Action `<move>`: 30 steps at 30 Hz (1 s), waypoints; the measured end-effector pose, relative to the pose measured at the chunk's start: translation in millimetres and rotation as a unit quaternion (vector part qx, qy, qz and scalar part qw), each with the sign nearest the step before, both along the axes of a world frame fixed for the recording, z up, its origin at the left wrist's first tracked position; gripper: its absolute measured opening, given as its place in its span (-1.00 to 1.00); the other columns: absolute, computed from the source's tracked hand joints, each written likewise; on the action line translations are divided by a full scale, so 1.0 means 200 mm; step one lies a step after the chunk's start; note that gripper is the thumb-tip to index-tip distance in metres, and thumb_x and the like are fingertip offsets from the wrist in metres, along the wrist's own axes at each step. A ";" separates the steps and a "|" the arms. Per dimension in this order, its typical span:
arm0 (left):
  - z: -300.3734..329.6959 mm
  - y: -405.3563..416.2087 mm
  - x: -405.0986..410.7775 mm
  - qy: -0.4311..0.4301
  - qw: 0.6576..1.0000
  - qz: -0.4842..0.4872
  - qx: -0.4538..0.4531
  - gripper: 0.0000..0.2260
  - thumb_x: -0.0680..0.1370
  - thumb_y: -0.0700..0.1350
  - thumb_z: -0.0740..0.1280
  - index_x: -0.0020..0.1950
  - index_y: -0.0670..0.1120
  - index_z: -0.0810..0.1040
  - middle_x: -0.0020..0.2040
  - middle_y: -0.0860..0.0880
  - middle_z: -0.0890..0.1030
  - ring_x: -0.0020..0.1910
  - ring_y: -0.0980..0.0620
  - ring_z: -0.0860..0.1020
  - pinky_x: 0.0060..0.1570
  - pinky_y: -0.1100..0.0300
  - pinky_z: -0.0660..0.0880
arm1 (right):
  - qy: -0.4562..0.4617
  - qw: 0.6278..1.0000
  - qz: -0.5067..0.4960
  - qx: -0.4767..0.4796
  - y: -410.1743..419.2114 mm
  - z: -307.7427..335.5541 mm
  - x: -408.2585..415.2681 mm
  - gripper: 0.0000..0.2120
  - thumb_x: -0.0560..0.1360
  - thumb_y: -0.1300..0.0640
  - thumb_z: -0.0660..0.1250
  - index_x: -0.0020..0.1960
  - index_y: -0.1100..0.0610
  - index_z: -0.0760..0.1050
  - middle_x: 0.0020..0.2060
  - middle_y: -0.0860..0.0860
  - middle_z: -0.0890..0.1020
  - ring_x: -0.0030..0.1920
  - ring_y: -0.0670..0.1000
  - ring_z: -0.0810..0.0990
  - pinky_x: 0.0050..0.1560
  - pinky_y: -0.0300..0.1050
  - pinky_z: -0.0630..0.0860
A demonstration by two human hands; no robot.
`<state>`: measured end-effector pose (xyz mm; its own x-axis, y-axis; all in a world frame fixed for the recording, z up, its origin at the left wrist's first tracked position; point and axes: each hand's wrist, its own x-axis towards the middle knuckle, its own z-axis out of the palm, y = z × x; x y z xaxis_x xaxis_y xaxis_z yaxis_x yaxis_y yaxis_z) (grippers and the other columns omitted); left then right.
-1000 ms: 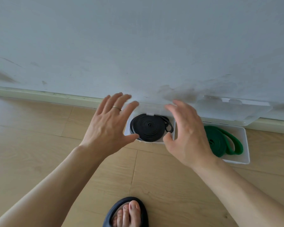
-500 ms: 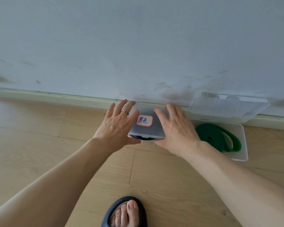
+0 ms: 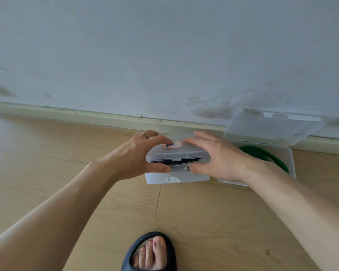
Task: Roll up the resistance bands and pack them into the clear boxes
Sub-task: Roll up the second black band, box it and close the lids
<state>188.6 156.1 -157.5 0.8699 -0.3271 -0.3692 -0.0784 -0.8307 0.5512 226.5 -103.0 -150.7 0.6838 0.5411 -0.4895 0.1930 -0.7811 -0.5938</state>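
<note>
Black resistance band (image 3: pixel 176 162): it sits rolled inside the left clear box (image 3: pixel 177 176) on the floor by the skirting board, showing only as a dark sliver through the gap under the lid (image 3: pixel 176 152). A second ago that box stood open with the coil in plain sight and your hands hovering above it; since then you have swung the lid down, and it now rests almost level on the box, not seated along the front edge. I judge the black band packed and the closing step nearly done; the front latch likely needs a firm press.

Your left hand (image 3: pixel 137 155) holds the lid's left end, fingers curled over the top by the red-bordered label (image 3: pixel 172 144) and thumb at the front edge. Your right hand (image 3: pixel 217 159) lies with fingers nearly straight across the lid's right end, thumb tucked against the front. Whether either thumb is on the catch, I cannot tell.

The green band (image 3: pixel 262 155) lies coiled in the right clear box (image 3: pixel 291 163), which stands open, lid leaning on the wall. Your right wrist covers much of it, so the neatness of its roll cannot be judged. The label's writing is partly covered.
</note>
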 end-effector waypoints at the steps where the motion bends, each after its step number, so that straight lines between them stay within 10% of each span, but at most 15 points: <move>1: -0.01 0.00 0.00 0.008 1.000 0.014 -0.014 -0.47 0.42 0.26 0.52 0.33 0.41 0.39 0.39 0.20 0.36 0.36 0.09 0.35 0.28 0.05 0.42 | -0.001 1.000 -0.016 0.013 0.01 -0.01 -0.01 -0.22 0.48 -0.17 0.50 0.61 -0.23 0.23 0.67 -0.14 0.03 0.65 -0.10 0.03 0.56 -0.13 0.10; 18: -0.08 -0.03 -0.04 0.032 0.994 0.075 -0.073 -0.52 0.35 0.43 0.37 0.24 0.40 0.46 0.29 0.22 0.36 0.36 0.07 0.33 0.26 0.07 0.37 | -0.018 0.989 -0.113 0.095 0.05 -0.09 -0.11 -0.29 0.47 -0.09 0.55 0.56 -0.13 0.37 0.62 -0.15 0.19 0.61 -0.07 0.17 0.43 -0.26 0.06; 30: -0.09 -0.09 -0.12 0.048 0.942 0.279 -0.180 -0.20 0.31 0.10 0.67 0.40 0.39 0.30 0.34 0.16 0.39 0.28 0.13 0.46 0.02 0.26 0.50 | -0.069 0.968 -0.183 0.154 0.05 -0.14 -0.16 -0.13 0.39 -0.01 0.63 0.58 -0.02 0.27 0.50 -0.12 0.28 0.41 -0.21 0.25 0.25 -0.57 0.11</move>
<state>165.5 137.7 -175.0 0.9122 0.0517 -0.4064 0.3784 -0.4864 0.7875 194.1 -92.1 -179.2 0.9046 0.3564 -0.2338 0.0306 -0.6014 -0.7984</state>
